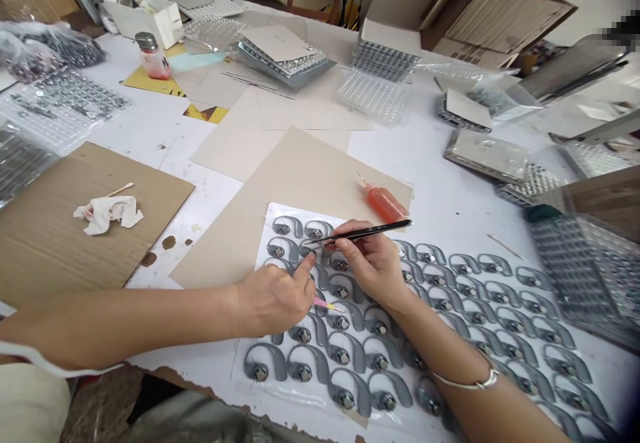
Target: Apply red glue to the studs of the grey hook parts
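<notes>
Rows of grey ear-hook earphone pieces (301,371), each with a small round metallic part, lie on a white sheet (265,233) under my hands. My right hand (377,266) is closed around black tweezers (367,231), whose thin tips point left over a piece near the top left of the rows. My left hand (280,300) rests just left of there, its index fingertip at that same piece. The other left fingers are curled around a thin pink-and-yellow stick (324,304), which pokes out to the right. Whether the tweezers grip anything is too small to tell.
Beyond the rows, a bottle of orange-red liquid (384,203) with a needle tip lies on beige card (295,176). Crumpled tissue (111,214) and a cotton swab sit on brown cardboard (45,243) at left. A jar (153,56) stands farther back. Stacked plastic trays (575,276) are at right.
</notes>
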